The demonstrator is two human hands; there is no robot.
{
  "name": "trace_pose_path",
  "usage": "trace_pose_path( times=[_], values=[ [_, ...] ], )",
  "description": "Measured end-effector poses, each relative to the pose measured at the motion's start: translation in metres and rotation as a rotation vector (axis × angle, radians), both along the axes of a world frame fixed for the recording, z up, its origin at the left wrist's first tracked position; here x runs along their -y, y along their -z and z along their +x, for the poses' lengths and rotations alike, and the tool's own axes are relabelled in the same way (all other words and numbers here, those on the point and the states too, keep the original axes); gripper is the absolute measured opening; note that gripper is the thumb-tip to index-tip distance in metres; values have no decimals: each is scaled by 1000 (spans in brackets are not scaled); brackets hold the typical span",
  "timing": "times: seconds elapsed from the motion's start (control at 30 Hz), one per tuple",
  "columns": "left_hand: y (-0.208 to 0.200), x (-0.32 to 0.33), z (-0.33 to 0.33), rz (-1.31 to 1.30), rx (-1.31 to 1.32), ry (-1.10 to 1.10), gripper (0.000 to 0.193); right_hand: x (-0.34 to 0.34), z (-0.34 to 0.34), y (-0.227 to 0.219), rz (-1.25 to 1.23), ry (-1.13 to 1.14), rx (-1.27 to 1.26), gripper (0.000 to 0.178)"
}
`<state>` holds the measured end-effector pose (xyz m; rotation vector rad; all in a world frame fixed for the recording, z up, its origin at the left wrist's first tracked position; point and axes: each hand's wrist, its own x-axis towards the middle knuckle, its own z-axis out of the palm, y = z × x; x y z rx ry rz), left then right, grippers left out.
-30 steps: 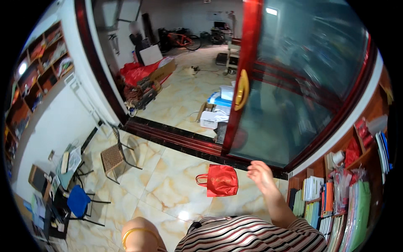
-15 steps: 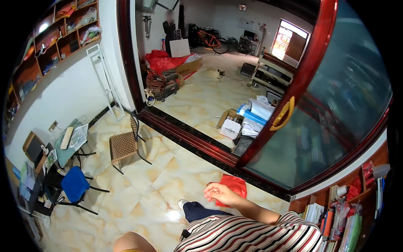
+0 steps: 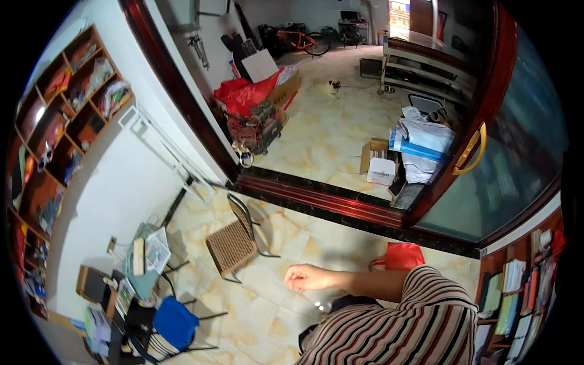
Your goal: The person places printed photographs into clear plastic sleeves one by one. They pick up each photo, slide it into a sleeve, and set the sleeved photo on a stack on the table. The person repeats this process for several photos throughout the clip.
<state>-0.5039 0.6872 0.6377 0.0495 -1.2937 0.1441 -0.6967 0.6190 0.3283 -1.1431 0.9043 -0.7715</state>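
Observation:
My right hand (image 3: 302, 278) hangs in the air in front of my body, its fingers loosely curled with nothing showing in them. The forearm runs in from the right, below a striped sleeve (image 3: 433, 286). Nearest to the hand is a woven brown chair (image 3: 232, 249) on the tiled floor, ahead and to the left; the two are apart. Beyond my forearm a red bag (image 3: 404, 257) lies on the floor near the door sill. My left hand is out of view.
A sliding glass door with a yellow handle (image 3: 471, 149) stands partly open over a raised sill track (image 3: 316, 201). Past it are a white box (image 3: 381, 171) and a small dog (image 3: 334, 86). Left are a blue chair (image 3: 174, 322) and cluttered table; shelves (image 3: 508, 292) stand right.
My view has turned and moved toward the doorway, so the chairs appear farther right. My right arm reaches straighter across to the left, and its fingers look more curled.

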Motion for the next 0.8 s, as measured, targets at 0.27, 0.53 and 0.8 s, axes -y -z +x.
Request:
trace_pose_path(
  times=[0.27,0.53,0.8],
  values=[
    [191,51,146,946,295,-586,15,97,126,30,-154,-39,-61,16],
    [236,101,284,1202,501,-702,13,140,274,21,-176,-473,-176,26],
    [274,249,365,1067,647,-534,11,238,342,39,-57,-566,-245,33]
  ],
)
